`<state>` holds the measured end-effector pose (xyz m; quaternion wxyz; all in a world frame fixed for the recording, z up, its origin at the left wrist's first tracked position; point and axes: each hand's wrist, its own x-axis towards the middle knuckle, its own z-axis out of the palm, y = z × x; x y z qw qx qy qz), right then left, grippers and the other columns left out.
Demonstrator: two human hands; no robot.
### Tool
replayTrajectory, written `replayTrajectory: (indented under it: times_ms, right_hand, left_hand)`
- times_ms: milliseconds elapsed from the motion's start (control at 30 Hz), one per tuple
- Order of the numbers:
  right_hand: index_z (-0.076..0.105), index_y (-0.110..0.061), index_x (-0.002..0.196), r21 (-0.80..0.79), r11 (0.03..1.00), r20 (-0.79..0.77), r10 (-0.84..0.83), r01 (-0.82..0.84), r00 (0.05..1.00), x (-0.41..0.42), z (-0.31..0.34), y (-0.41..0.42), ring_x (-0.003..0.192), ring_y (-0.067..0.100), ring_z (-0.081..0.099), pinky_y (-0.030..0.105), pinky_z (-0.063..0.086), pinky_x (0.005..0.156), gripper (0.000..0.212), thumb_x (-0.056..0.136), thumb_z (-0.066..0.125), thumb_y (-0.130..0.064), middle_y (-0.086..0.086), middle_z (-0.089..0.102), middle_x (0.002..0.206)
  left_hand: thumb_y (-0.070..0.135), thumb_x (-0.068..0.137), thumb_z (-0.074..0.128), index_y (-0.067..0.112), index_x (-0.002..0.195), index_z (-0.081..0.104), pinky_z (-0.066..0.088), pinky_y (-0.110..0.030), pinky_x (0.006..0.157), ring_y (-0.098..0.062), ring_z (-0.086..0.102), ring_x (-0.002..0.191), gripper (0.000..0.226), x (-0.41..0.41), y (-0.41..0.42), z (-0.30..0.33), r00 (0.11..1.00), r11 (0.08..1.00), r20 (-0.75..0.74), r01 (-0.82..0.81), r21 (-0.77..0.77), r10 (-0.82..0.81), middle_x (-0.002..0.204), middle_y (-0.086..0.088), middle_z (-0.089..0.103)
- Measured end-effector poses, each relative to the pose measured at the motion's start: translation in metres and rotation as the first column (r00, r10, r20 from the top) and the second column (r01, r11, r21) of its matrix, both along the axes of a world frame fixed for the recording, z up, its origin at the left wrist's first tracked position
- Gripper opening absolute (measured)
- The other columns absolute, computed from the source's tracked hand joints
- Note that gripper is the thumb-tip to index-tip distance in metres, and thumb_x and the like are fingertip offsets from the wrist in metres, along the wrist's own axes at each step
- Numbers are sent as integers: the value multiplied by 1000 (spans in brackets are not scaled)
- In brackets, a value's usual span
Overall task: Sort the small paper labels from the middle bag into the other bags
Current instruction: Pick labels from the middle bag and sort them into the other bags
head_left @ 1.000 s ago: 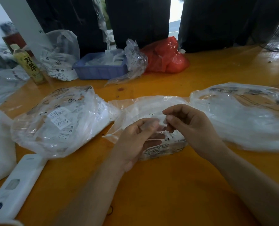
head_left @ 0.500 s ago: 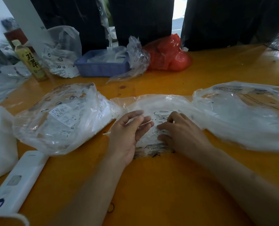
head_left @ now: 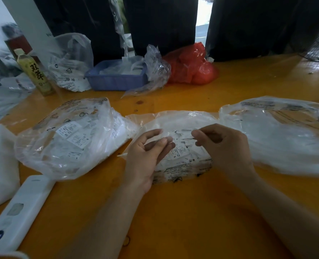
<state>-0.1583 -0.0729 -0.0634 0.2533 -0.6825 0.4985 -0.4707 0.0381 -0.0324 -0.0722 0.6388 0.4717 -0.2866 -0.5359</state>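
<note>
Worktop (head_left: pixel 192 212): orange-yellow wood, glossy, small dark knots; glare patch at far right.
Room: dark curtains (head_left: pixel 160 21) hang behind the far edge, bright gap between them; white slanted panel (head_left: pixel 30 25) at upper left.
Middle bag (head_left: pixel 181 124): clear plastic, flat on worktop centre, printed text along its near edge, small paper labels (head_left: pixel 181 150) visible inside.
Left bag (head_left: pixel 71 139): clear, bulging, full of white labels, just beside the middle bag.
Right bag (head_left: pixel 282 133): clear, large, mostly flat, touching the middle bag's right side.
Left hand (head_left: pixel 145 156): over the middle bag's left part, fingers loosely bent, thumb and fingertips close together; blurred, cannot tell whether it pinches plastic or a label.
Right hand (head_left: pixel 224 146): over the bag's right part, fingers curled inward; what they hold, if anything, is not readable.
Far edge: blue tray (head_left: pixel 115 81) with white stuff, crumpled clear plastic (head_left: pixel 155 71) beside it, red bag (head_left: pixel 192 66), white printed bag (head_left: pixel 71 62), yellow-green bottle (head_left: pixel 35 71).
Near left: white flat device (head_left: pixel 18 214), white soft item (head_left: pixel 0 165) at the frame edge.
</note>
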Motion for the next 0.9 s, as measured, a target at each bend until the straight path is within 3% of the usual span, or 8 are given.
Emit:
replayTrajectory:
  times_ms: [67, 200, 333, 433, 500, 667, 767, 900]
  right_hand:
    - [75, -33, 95, 25, 1000, 46, -19, 17, 999, -1, 0, -1, 76, -5, 69, 10, 55, 70, 11, 86, 78, -39, -22, 73, 81]
    - [60, -30, 117, 112, 992, 153, 34, -51, 988, -2, -3, -2, 84, 6, 66, 16, 56, 73, 34, 89, 77, -20, -8, 67, 92]
    - [68, -26, 96, 148, 974, 294, 125, -174, 948, -2, 1, 0, 88, 17, 68, 28, 58, 79, 4, 94, 71, -27, -5, 70, 89]
    - [67, -23, 93, 157, 965, 332, 150, -211, 931, -2, 3, 2, 91, 29, 69, 51, 58, 86, 4, 97, 67, -24, 2, 72, 93]
    - [64, -15, 97, 167, 959, 356, 157, -229, 921, -2, 5, 3, 92, 31, 72, 58, 58, 84, 2, 98, 65, -16, 1, 75, 101]
    - [65, -24, 95, 117, 965, 287, 195, -237, 938, -2, 6, 4, 74, 16, 71, 33, 58, 71, 6, 95, 70, -20, -2, 71, 82]
    - [69, -33, 99, 57, 979, 227, 179, -197, 957, -3, 7, 5, 67, 26, 62, 25, 48, 56, 7, 97, 68, -27, -4, 67, 75]
    - [58, -29, 120, -16, 991, 190, 133, -132, 973, -2, 10, 4, 75, 5, 71, 14, 54, 67, 29, 95, 71, -24, -15, 70, 89]
  left_hand:
    - [9, 90, 77, 12, 110, 76, 63, -23, 80, -30, 80, 99, 20, 0, 1, 0, 1000, 1000, 3, -2, -17, 2, 103, -18, 81]
    - [24, 91, 76, 6, 103, 78, 63, -27, 82, -32, 79, 100, 22, -2, 0, 0, 1000, 999, -7, 1, -35, -1, 103, -19, 81]
    - [31, 85, 76, 6, 106, 79, 63, -26, 80, -27, 79, 104, 32, -3, 2, -1, 999, 999, 50, 16, -47, -13, 105, -13, 81]
    - [20, 92, 74, 8, 112, 79, 62, -23, 79, -24, 79, 104, 23, -3, 2, -2, 996, 998, 92, 18, -54, -13, 106, -11, 82]
    - [14, 93, 74, 11, 116, 76, 62, -23, 82, -26, 79, 102, 23, -3, 2, -2, 997, 997, 75, 22, -69, -17, 105, -14, 82]
    - [15, 95, 75, 12, 107, 78, 63, -30, 91, -29, 80, 102, 13, -4, 4, -2, 993, 996, 116, 47, -81, -37, 105, -14, 82]
    - [27, 84, 80, 16, 101, 84, 62, -27, 90, -26, 79, 103, 21, -6, 5, -1, 985, 991, 164, 80, -105, -62, 107, -10, 82]
    - [33, 81, 81, 18, 103, 84, 61, -31, 96, -23, 79, 103, 27, -7, 7, -3, 964, 987, 256, 109, -116, -76, 106, -6, 82]
